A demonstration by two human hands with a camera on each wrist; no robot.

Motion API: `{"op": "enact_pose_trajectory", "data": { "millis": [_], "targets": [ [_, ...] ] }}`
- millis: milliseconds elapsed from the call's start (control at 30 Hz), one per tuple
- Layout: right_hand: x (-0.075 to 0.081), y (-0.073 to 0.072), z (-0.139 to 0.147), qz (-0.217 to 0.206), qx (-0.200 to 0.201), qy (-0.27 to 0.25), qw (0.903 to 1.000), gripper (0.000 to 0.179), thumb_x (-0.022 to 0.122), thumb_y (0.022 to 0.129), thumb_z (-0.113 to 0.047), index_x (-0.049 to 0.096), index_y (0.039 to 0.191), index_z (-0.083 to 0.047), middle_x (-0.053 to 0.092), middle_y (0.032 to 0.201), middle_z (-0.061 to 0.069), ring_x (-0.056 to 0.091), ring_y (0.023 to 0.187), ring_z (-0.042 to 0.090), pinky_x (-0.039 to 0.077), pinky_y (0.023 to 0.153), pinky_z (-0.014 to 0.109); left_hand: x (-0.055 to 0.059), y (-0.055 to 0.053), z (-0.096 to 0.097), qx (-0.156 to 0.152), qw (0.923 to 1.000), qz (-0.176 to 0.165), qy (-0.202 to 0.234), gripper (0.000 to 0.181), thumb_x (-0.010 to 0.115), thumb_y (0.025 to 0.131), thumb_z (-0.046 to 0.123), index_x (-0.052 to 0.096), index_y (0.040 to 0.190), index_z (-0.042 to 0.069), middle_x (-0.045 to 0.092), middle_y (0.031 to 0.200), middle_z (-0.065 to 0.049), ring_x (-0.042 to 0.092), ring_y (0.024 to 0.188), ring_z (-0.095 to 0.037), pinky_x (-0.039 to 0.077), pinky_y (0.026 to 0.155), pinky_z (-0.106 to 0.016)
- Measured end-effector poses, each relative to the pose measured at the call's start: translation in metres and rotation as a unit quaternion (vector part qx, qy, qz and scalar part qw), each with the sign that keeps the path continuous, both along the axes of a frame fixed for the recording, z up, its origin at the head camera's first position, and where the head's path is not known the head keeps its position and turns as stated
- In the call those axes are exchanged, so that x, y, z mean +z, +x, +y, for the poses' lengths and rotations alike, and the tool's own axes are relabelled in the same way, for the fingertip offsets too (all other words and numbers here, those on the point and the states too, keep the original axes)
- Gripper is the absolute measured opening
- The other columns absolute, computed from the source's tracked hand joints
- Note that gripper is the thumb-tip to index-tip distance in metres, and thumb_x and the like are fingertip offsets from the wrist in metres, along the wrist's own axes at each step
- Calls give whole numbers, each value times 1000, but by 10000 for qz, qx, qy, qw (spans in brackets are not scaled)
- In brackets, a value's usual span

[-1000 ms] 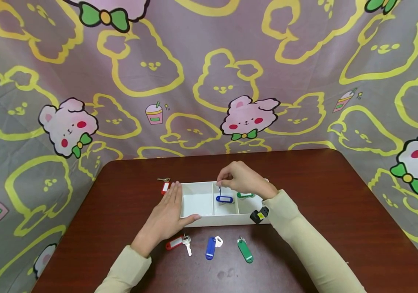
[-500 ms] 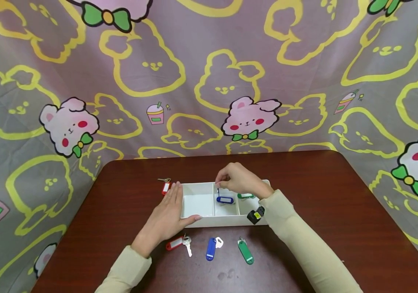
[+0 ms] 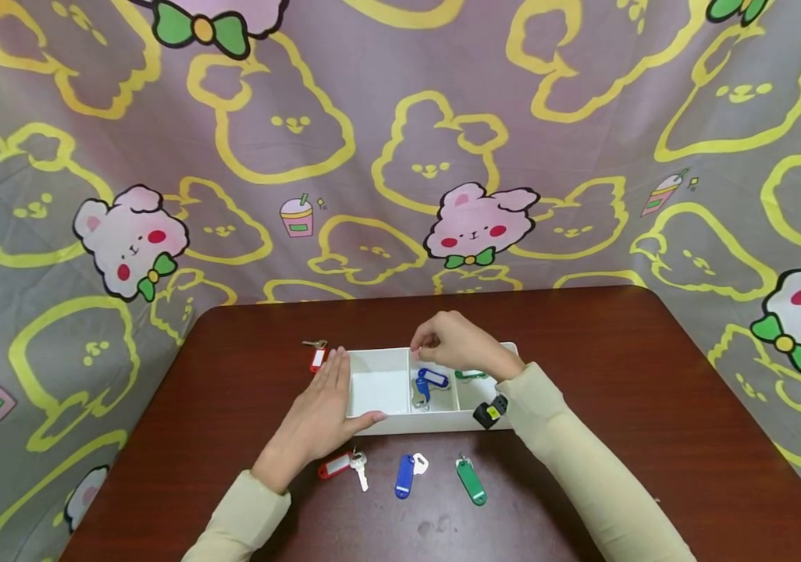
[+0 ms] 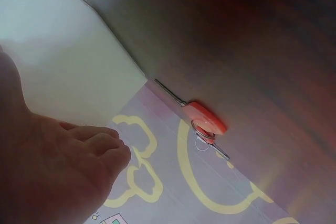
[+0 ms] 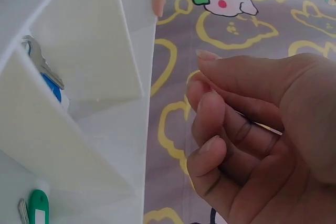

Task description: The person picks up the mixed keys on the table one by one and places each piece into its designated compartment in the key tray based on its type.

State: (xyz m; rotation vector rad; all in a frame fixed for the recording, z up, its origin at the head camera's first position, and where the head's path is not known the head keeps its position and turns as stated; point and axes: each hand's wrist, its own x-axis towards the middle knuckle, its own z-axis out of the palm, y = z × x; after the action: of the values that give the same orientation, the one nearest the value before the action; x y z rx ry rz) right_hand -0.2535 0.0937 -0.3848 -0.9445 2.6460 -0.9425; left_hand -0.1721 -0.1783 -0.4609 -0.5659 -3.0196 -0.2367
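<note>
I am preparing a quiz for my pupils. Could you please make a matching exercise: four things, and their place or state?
1. Left hand
2. Right hand
3. Blue tags inside the tray
4. Green tag inside the tray

A. Middle compartment
B. Fingers curled, holding nothing
C. Right compartment
D. Fingers straight, at tray's left end

Pairs: 1D, 2B, 3A, 4C

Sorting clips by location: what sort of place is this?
Probably an indoor tabletop work area; the kind of building can't be told. Signs: a cartoon-print cloth hanging behind a brown table, and a divided white box with tagged keys lying near it.
</note>
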Motion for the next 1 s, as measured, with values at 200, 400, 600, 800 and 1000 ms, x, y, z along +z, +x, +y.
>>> {"op": "enact_pose_trajectory", "data": {
  "millis": [200,400,600,800,1000],
  "targets": [
    [6,5,3,-60,11,36,10000,10,76,96,-11,83,103,-8,80,91,1,63,76,13,57,70,24,1,0,-1,64,9999,-76,13,123,45,90,88,19,164,-8,19,173,-27,19,163,-41,30,130,-50],
    [12,11,5,5,-37,15,10000,10,78,95,-14,82,103,-10,78,87,0,61,72,12,54,65,24,2,-1,0,49,9999,-79,40,123,45,90,88,19,164,-7,21,173,-27,19,164,-40,30,130,-49],
    [20,21,8,80,-51,-37,9999,10,78,95,-15,82,104,-11,79,88,0,61,69,10,55,62,24,2,-1,0,63,9999,-111,15,123,47,90,87,19,164,-7,20,173,-27,19,164,-40,30,130,-50],
    [23,31,13,376,11,-132,9992,15,79,95,-17,81,107,-8,80,91,0,64,73,7,55,65,23,1,-1,0,19,10000,-80,-7,123,46,90,87,20,163,-9,21,173,-28,20,163,-41,30,130,-50],
    [26,44,18,448,-105,-188,9988,20,81,93,-20,81,109,-8,79,95,1,65,79,10,57,68,22,2,0,0,24,9998,-202,-43,124,42,90,88,18,164,-9,16,174,-28,16,164,-41,28,131,-50]
  ]
}}
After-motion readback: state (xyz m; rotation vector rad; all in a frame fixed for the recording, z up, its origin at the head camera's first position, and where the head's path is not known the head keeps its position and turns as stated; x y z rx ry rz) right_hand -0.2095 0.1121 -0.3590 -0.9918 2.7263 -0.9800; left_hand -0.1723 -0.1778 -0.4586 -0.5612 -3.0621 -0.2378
